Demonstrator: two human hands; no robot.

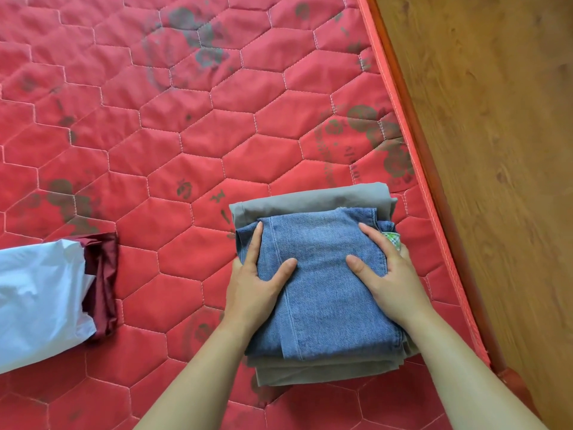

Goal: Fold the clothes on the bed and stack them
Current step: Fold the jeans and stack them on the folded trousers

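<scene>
Left hand (257, 283): clasps the left edge of the folded jeans (322, 305). Its thumb (286, 265) and forefinger lie flat on top, and the other fingers curl down over the side, out of sight.
Right hand (390, 274): mirrors it on the right edge, with the thumb (356, 263) and forefinger spread on the denim and the remaining fingers wrapped over the side.
Folded jeans: a blue block held between both palms, lying on the grey garment.
Grey garment (310, 198): folded flat under the jeans. It sticks out beyond the fingertips and below the wrists.
Checked cloth (391, 238): a green-and-white scrap peeping out just beside the right fingers; what it belongs to is unclear.
White garment (40, 293): well to the left of the left hand, with a dark red garment (104, 274) under its edge.
Mattress (186, 135): red and quilted, under everything.
Bed rail (434, 181): beyond the right hand, with the wood floor (496, 150) past it.
</scene>
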